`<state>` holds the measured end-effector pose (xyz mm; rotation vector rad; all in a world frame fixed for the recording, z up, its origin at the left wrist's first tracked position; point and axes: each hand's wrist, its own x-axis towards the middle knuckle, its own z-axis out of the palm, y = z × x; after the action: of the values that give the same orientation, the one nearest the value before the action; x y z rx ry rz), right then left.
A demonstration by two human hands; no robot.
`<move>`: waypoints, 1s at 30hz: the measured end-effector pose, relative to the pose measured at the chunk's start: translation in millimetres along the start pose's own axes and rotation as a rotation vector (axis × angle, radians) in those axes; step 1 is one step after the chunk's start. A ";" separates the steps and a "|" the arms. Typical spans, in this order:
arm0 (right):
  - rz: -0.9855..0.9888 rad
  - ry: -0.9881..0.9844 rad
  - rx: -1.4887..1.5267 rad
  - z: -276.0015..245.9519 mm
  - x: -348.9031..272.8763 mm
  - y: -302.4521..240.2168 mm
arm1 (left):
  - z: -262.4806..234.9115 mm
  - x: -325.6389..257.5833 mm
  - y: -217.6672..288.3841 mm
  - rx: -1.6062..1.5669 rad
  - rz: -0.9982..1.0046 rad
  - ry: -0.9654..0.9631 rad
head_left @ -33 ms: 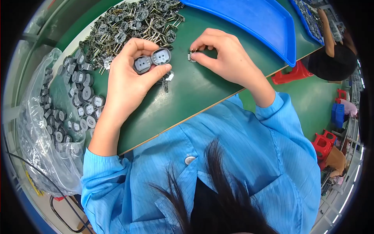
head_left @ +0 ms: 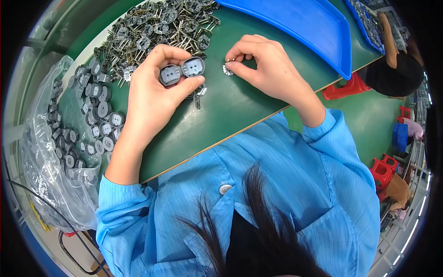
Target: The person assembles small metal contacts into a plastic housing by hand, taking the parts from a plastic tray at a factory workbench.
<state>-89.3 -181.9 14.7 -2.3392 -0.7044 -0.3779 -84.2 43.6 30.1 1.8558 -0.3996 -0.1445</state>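
Note:
Two round grey plastic housings sit side by side in my left hand, their open, light-grey insides turned up. My left thumb and fingers are closed around them. To the right, my right hand pinches a small circuit board with thin metal pins between thumb and forefinger, just above the green table. The board is apart from the housings. A few loose small boards lie on the table below my left thumb, partly covered by it.
A heap of pinned circuit boards lies beyond my left hand. More grey housings spill from a clear plastic bag at the left. A blue tray stands at the far right. Past it, a person sits near red stools.
The small board between my right fingertips has tilted slightly. My left hand and its housings have shifted a touch to the right.

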 end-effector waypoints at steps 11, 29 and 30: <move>0.117 0.065 0.378 11.1 26.4 -36.7 | 2.2 -2.1 -2.2 0.068 0.137 0.037; -0.042 0.323 0.144 17.1 6.8 -35.7 | 2.0 -5.0 4.8 -0.537 -0.095 0.059; -0.074 0.380 0.142 9.8 15.4 -23.4 | -0.5 -3.6 3.8 -0.509 -0.061 0.081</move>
<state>-89.5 -154.5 26.1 -2.0316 -0.6105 -0.7560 -88.2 44.3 33.5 1.3666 -0.2226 -0.1923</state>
